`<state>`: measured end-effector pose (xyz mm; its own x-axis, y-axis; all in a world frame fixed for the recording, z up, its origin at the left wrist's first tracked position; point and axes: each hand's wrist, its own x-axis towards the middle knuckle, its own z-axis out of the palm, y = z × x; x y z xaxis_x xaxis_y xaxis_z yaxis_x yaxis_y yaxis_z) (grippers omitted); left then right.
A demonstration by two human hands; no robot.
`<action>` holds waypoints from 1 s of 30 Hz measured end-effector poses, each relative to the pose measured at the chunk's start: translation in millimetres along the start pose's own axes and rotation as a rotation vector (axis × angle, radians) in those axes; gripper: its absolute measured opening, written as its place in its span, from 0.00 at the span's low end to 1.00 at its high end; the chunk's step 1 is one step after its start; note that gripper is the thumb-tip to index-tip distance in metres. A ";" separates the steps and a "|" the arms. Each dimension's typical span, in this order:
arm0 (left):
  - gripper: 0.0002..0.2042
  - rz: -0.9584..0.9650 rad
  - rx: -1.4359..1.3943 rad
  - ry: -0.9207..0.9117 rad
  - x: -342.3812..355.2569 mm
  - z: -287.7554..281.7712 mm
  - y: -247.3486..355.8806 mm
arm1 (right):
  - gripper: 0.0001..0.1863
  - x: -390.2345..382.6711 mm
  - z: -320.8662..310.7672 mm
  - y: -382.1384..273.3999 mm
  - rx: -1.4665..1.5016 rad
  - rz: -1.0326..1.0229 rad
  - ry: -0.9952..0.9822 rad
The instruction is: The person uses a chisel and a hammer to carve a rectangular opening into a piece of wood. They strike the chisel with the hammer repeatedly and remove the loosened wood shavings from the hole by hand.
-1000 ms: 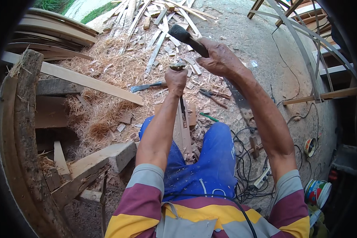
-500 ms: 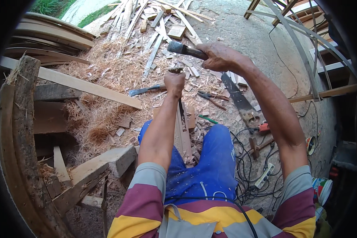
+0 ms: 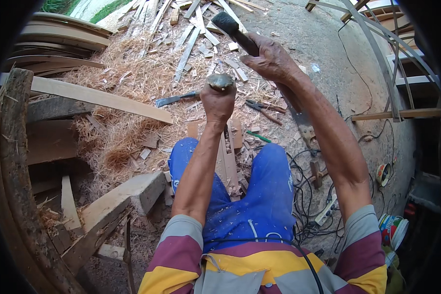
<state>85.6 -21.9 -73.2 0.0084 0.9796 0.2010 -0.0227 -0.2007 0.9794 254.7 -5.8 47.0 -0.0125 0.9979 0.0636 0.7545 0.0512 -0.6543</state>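
Observation:
My left hand (image 3: 217, 104) is wrapped round an upright chisel (image 3: 220, 81); its worn, spread handle end shows above the fist. Below it, a wooden piece (image 3: 224, 166) with a dark slot lies between my knees. The chisel's lower end is hidden behind my hand and wrist. Higher and to the right, my right hand (image 3: 272, 59) grips a hammer (image 3: 226, 23) by its handle, the dark head raised beyond the chisel and apart from it. Another chisel-like tool with a broad blade (image 3: 169, 101) lies on the shavings to the left.
Pliers (image 3: 263, 110), a handsaw (image 3: 305, 128) partly behind my right arm and a green pencil-like stick (image 3: 258, 136) lie to the right. Tangled cables surround a power strip (image 3: 326, 211). A plank (image 3: 100, 100) juts in from the left above a heavy timber (image 3: 127, 196). Offcuts lie farther off.
The hammer and my right hand have risen away from the chisel. My left fist has tilted, so the chisel's handle end now faces up toward me. The view has shifted slightly.

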 end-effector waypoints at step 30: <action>0.06 -0.604 -0.070 -0.184 25.9 -9.3 -26.6 | 0.12 18.6 4.0 -27.1 -0.379 0.092 -0.755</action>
<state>77.1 8.9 -94.2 0.2121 0.9003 -0.3801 -0.0256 0.3939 0.9188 231.3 11.5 62.8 -0.2737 0.7632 -0.5853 0.9410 0.0865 -0.3272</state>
